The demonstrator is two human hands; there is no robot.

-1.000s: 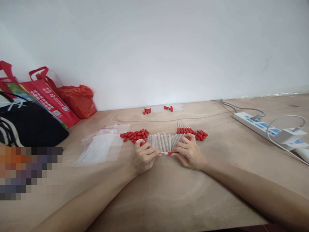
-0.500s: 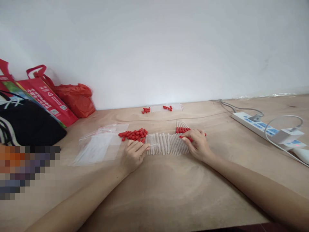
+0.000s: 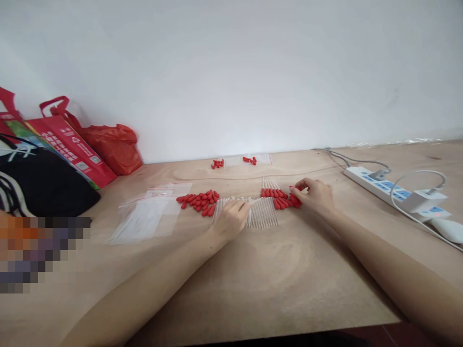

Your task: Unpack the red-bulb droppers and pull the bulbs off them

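My left hand (image 3: 233, 219) lies over a row of clear glass dropper tubes (image 3: 265, 212), its fingers curled closed and their tips hidden among the tubes. Whether a tube is pinched there I cannot see. My right hand (image 3: 315, 193) pinches a red rubber bulb (image 3: 292, 188) between thumb and fingers, at the right end of a small heap of red bulbs (image 3: 282, 202). Behind that heap, several thin tubes with red bulbs fitted (image 3: 270, 189) lie side by side, narrow ends pointing away. A larger heap of red bulbs (image 3: 198, 200) is left of the tube row.
Flat clear zip bags (image 3: 148, 217) lie at left. Near the wall is another clear bag (image 3: 233, 162) with red bulbs around it. A white power strip (image 3: 379, 183) with plugs and cables is at right. Red bags (image 3: 72, 149) and a black bag (image 3: 47, 183) stand far left.
The hands were together at a tube with a red bulb, then parted. My left hand has moved right onto the tube row; my right hand has moved right to the bulb heap.
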